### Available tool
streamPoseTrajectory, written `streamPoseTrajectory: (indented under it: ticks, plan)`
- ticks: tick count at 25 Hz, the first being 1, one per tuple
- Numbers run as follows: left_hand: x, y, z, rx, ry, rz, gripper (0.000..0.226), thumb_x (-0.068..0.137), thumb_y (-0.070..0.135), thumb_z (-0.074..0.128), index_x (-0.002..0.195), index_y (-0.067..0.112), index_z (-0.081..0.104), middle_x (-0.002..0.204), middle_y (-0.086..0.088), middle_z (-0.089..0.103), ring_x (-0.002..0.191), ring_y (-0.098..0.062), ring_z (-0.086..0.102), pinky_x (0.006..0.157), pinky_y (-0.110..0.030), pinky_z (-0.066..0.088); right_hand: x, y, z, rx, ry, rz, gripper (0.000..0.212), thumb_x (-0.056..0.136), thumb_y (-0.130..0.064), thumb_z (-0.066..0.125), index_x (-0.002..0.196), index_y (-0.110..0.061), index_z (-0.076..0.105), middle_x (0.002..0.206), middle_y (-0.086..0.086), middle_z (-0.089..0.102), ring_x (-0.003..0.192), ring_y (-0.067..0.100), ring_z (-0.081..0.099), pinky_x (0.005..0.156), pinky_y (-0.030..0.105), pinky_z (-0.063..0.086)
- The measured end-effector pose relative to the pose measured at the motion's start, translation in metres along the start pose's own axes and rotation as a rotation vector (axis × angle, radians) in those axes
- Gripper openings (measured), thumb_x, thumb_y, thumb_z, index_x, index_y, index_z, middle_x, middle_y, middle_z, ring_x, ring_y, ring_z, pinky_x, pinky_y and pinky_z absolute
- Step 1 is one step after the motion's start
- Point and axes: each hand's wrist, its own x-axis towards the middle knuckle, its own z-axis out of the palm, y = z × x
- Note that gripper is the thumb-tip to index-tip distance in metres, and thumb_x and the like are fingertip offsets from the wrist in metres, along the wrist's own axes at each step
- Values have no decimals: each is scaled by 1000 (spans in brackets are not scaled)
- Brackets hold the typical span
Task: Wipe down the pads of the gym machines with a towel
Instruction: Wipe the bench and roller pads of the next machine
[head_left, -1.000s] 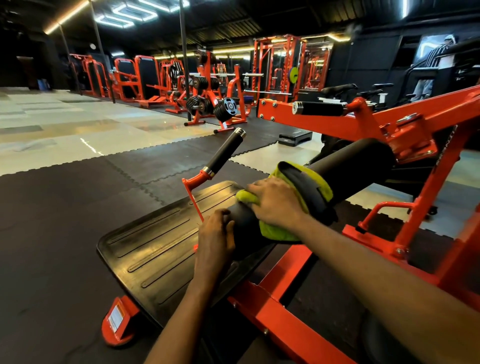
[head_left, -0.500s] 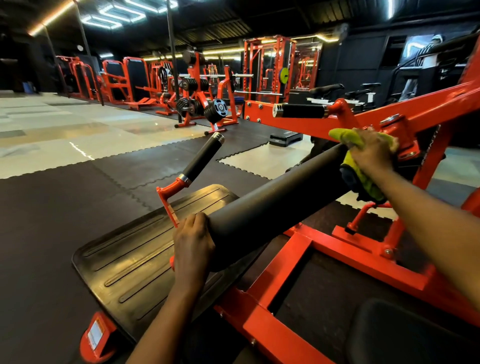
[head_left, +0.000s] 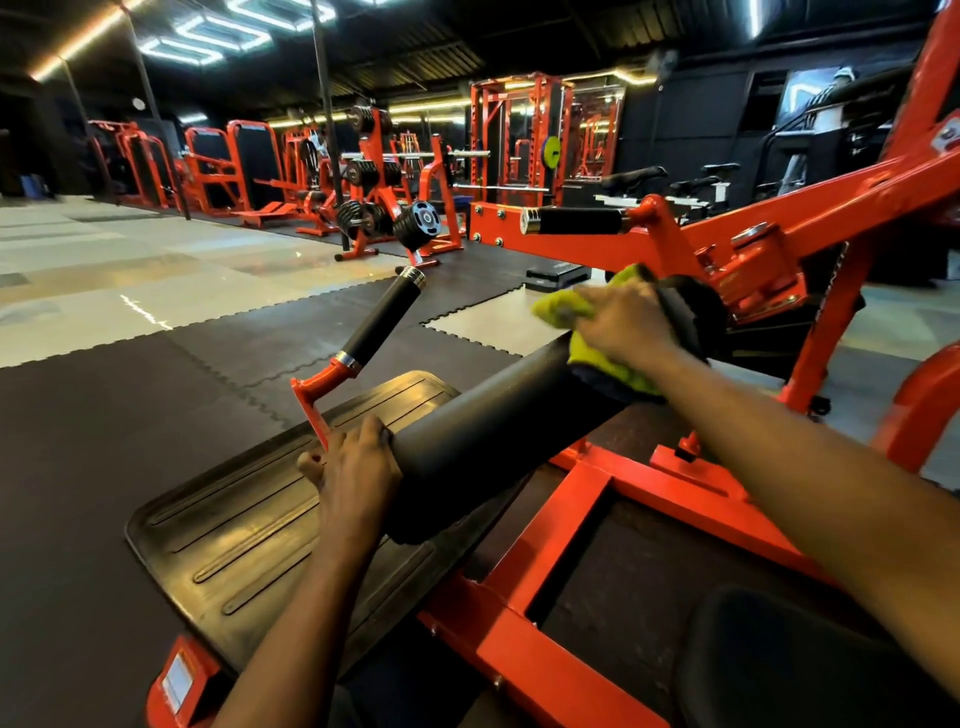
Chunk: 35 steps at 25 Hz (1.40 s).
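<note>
While the left hand (head_left: 353, 467) holds the firm black roller pad (head_left: 483, 415) by its end, the right hand (head_left: 623, 325) grips the soft yellow-green towel (head_left: 558, 310).

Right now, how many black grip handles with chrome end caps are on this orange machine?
2. The angled handle rises above the left hand gripping the roller pad; the horizontal handle sits farther back, beyond the yellow-green towel. More may be hidden.
</note>
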Motion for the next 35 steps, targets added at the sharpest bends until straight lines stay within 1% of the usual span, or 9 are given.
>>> streamPoseTrajectory:
  ticks: [4,9,12,17,21,23,26,31,35]
  plan:
    - [-28,7,4,-96,88,52,11,97,25,50,104,22,43,114,-8,52,109,-26,49,96,-47,43,48,42,-17,-69,-30,220,50,98,-52,56,138,-23,60,140,10,61,129,31,55,108,38,35]
    - [-50,2,16,-195,165,168,37,85,25,56,118,10,50,124,-10,48,114,-25,42,91,-41,43,47,-14,-6,-260,-328,22,45,99,-49,50,142,-36,55,148,5,55,133,32,52,106,41,41]
    - [-62,-3,22,-220,204,208,43,85,10,67,123,12,48,128,-9,45,115,-11,33,92,-33,41,19,-64,14,-299,-409,-76,48,97,-52,47,143,-42,51,149,1,54,133,30,52,106,41,41]
    - [-79,-12,13,-226,186,299,48,77,-4,62,120,15,49,119,-6,50,109,-11,41,92,-34,40,-45,-138,34,-261,-381,-269,41,100,-57,43,131,-37,60,131,7,65,119,32,60,94,38,46]
    - [-77,-19,-8,-417,235,237,33,87,18,52,119,21,41,109,-6,51,94,-22,55,74,-44,53,-104,-183,64,-133,-216,-406,29,96,-49,53,111,-27,66,111,4,72,104,33,65,94,44,45]
    - [-62,-16,-12,-241,257,161,35,94,15,55,127,16,43,118,-10,52,108,-25,50,86,-49,48,-131,-165,72,-13,-131,-436,32,90,-38,56,119,-30,65,122,0,68,117,30,59,109,50,37]
    - [-40,-10,-7,-124,29,97,40,105,34,36,141,18,41,142,-9,47,142,-26,27,113,-50,26,-159,-117,76,22,1,-497,53,87,-34,49,140,-34,56,149,-5,52,140,23,41,120,52,24]
    - [-40,-14,4,-123,9,126,56,95,51,19,140,24,41,141,-1,46,142,-18,22,116,-54,20,-85,-52,56,25,162,-317,37,88,-32,56,123,-25,68,127,5,67,120,31,57,109,47,33]
    - [-45,-13,4,-134,14,110,45,101,46,27,140,26,37,141,0,42,135,-14,28,114,-46,25,6,48,0,-80,138,219,37,87,-30,65,123,-20,71,116,19,70,114,39,58,108,48,37]
